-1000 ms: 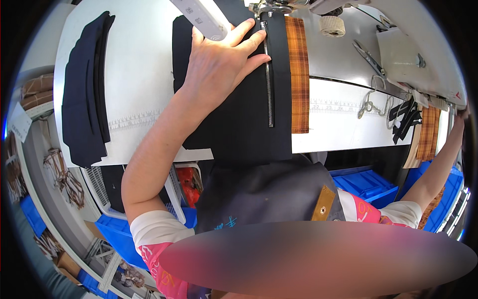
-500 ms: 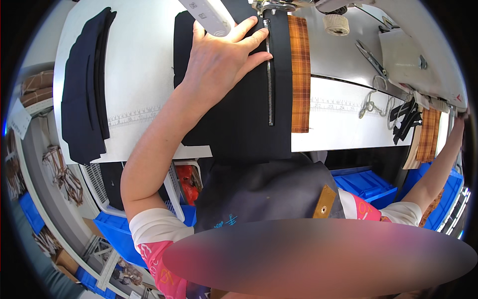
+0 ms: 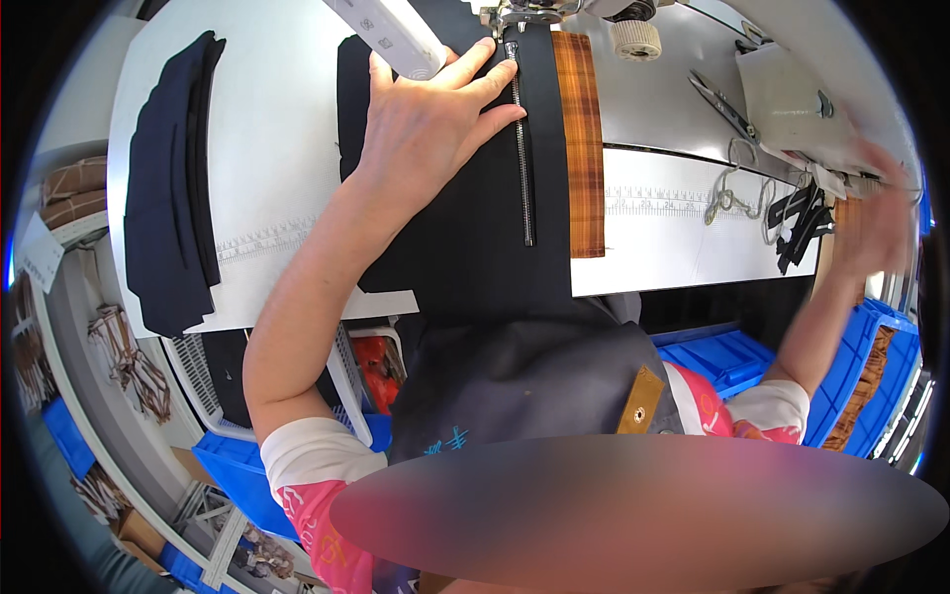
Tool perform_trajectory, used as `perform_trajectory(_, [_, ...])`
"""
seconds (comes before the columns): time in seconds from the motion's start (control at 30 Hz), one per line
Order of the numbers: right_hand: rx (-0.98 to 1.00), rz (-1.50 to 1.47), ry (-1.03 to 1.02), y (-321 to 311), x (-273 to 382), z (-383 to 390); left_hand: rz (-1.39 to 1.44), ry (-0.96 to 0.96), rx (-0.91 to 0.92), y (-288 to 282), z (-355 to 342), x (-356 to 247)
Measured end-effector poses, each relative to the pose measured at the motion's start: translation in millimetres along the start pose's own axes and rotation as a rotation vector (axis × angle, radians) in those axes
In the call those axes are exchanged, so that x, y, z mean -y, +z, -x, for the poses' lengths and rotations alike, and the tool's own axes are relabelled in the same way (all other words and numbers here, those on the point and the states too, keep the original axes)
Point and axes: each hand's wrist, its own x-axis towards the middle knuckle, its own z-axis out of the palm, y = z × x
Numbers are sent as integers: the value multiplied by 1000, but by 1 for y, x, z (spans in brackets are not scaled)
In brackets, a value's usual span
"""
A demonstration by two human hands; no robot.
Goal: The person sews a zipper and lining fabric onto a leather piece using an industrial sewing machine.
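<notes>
Here my left hand (image 3: 430,114) lies flat, palm down, on the black fabric panel (image 3: 465,228), fingers spread and pointing up and to the right toward the sewing machine's presser foot (image 3: 515,18). It pinches nothing; it only presses the cloth to the white table (image 3: 287,178). The index fingertip touches the upper end of the metal zipper (image 3: 522,148), which runs straight down the panel from the foot. The left forearm comes up from the lower left, elbow bent outward. A strip of orange plaid fabric (image 3: 584,148) lies along the panel's right edge, just beside the zipper. My right hand (image 3: 876,213) is raised at the far right edge of the table, blurred by motion; I cannot tell whether its fingers are spread or closed on anything. Black zipper pieces (image 3: 802,223) lie near it. A folded stack of dark cloth (image 3: 173,228) rests well apart on the left.
</notes>
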Motion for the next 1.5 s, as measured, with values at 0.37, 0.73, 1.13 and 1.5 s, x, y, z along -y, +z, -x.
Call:
perform_trajectory(0.37, [683,620,-23,234,-88,-76,-33,11,20,-2,-5,-5])
perform_trajectory(0.73, [414,628,-337,236,-65,-57,2,-25,19,1,-5,-4])
perform_trajectory(1.13, [269,709,-571,236,-58,-53,-47,-24,50,-4,-3,-5])
perform_trajectory(1.5, [310,736,-499,234,-63,-55,6,-12,-31,3,-7,0])
